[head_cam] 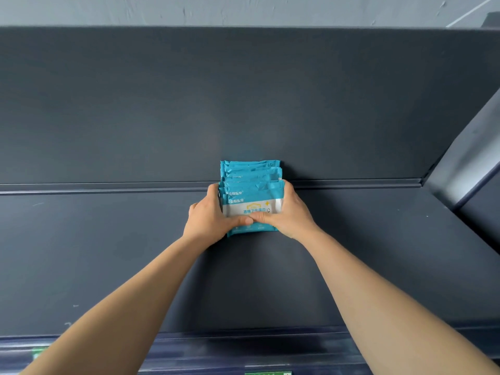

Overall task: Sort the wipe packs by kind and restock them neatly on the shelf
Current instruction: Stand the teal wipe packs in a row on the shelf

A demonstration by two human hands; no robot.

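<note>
Wipe packs point(251, 182), glossy teal rectangles, gripped between left hand point(209, 221), right hand point(286, 215)

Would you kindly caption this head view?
The left hand and right hand grip teal wipe packs on the dark shelf.

A pale grey wall point(243, 9) rose above the fingers point(213, 190); behind them stood a dark, seemingly metal panel point(243, 104).

I see a row of teal wipe packs point(251, 185) standing upright, overlapping, mid-shelf point(108, 253), running back to its far panel.
</note>
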